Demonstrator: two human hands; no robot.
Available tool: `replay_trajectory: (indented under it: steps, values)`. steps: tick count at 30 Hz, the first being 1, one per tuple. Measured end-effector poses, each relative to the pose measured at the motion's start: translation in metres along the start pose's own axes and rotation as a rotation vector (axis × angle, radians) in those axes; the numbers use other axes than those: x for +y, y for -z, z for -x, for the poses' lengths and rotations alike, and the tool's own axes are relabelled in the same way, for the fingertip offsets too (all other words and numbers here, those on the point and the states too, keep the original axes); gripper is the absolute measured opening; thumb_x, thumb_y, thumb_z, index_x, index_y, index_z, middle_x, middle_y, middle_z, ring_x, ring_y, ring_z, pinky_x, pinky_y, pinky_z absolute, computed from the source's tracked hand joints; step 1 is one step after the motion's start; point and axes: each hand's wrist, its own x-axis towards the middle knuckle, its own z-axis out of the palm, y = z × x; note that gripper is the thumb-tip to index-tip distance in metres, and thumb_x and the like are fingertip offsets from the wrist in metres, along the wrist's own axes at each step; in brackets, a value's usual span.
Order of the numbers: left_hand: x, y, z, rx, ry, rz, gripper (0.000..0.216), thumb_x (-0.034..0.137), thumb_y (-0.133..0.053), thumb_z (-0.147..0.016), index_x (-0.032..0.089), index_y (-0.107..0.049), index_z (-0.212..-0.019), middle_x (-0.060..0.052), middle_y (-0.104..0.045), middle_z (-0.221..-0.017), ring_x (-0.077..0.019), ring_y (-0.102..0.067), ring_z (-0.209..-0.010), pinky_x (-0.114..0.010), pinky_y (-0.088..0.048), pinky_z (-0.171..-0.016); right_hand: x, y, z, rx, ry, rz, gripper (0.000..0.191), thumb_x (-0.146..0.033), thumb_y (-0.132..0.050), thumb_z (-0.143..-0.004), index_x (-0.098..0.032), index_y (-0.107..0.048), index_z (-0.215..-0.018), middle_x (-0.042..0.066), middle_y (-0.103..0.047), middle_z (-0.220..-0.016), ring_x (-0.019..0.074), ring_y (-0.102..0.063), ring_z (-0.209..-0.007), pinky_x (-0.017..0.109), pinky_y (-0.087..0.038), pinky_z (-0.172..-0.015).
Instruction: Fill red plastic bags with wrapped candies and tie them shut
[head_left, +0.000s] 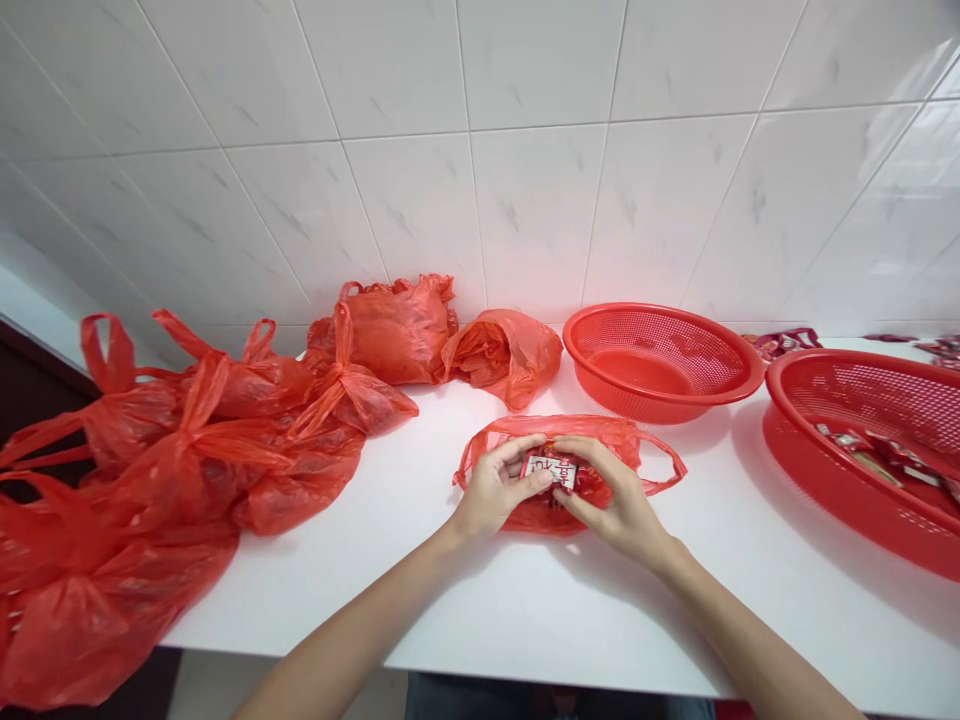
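Observation:
A small red-and-white packet point(551, 470) with printed characters is held between my two hands, just over the mouth of an open red plastic bag point(536, 517). My left hand point(499, 487) grips the packet's left side, with the thumb across its front. On the other side, my right hand point(613, 492) curls its fingers and thumb around the right edge. More red wrappers show inside the bag beneath my hands, partly hidden by them. One bag handle point(664, 468) loops out to the right on the white table point(450, 620).
Several tied red bags point(187, 450) crowd the table's left side. A full bag point(397, 330) and a crumpled bag point(517, 350) rest near the tiled wall point(540, 210). A red colander point(660, 400) stands behind right; a larger red basket point(847, 490) holding packets point(900, 465) is at far right.

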Motion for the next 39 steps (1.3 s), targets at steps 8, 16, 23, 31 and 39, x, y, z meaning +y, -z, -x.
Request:
replay_trajectory:
  steps: [8, 16, 23, 31, 39]
  values:
    - [-0.002, 0.004, 0.006, 0.016, -0.070, -0.077, 0.053, 0.035, -0.085, -0.074, 0.016, -0.069, -0.121, -0.012, -0.074, -0.116, -0.0259, -0.071, -0.106, -0.038, -0.057, -0.096, -0.004, -0.008, -0.002, -0.057, -0.425, -0.627, 0.028, -0.037, -0.074, -0.088, -0.020, -0.066, -0.109, 0.006, -0.076, -0.097, 0.0138, -0.068, -0.067, 0.030, -0.059, -0.069]
    - [0.004, 0.007, 0.007, -0.079, -0.037, -0.041, 0.065, 0.035, -0.088, -0.071, 0.018, -0.065, -0.129, -0.011, -0.074, -0.115, -0.0240, -0.071, -0.102, -0.035, -0.057, -0.092, -0.005, -0.004, 0.000, -0.094, -0.436, -0.708, 0.029, -0.033, -0.080, -0.083, -0.021, -0.068, -0.106, 0.003, -0.074, -0.090, 0.0118, -0.066, -0.064, 0.026, -0.055, -0.061]
    - [0.004, 0.005, 0.005, -0.063, -0.035, -0.052, 0.032, 0.044, -0.080, -0.079, 0.016, -0.077, -0.094, -0.006, -0.073, -0.086, -0.0189, -0.069, -0.081, -0.031, -0.059, -0.076, -0.009, -0.005, 0.001, -0.099, -0.412, -0.560, 0.027, -0.040, -0.074, -0.088, -0.020, -0.064, -0.103, 0.002, -0.068, -0.084, 0.0126, -0.065, -0.067, 0.027, -0.054, -0.064]
    - [0.011, 0.000, 0.008, -0.006, -0.052, -0.008, 0.031, 0.045, -0.083, -0.075, 0.017, -0.079, -0.088, -0.006, -0.076, -0.083, -0.0198, -0.070, -0.077, -0.033, -0.060, -0.075, -0.017, -0.008, -0.001, -0.019, -0.398, -0.665, 0.026, -0.043, -0.071, -0.090, -0.020, -0.059, -0.089, 0.001, -0.070, -0.081, 0.0110, -0.066, -0.062, 0.025, -0.056, -0.061]
    - [0.009, -0.007, 0.011, 0.051, 0.007, 0.115, 0.028, 0.043, -0.082, -0.077, 0.017, -0.083, -0.087, -0.007, -0.076, -0.081, -0.0192, -0.068, -0.075, -0.033, -0.055, -0.077, -0.026, -0.008, -0.002, 0.017, -0.393, -0.671, 0.027, -0.044, -0.072, -0.089, -0.020, -0.059, -0.088, 0.002, -0.071, -0.085, 0.0119, -0.065, -0.059, 0.027, -0.056, -0.057]
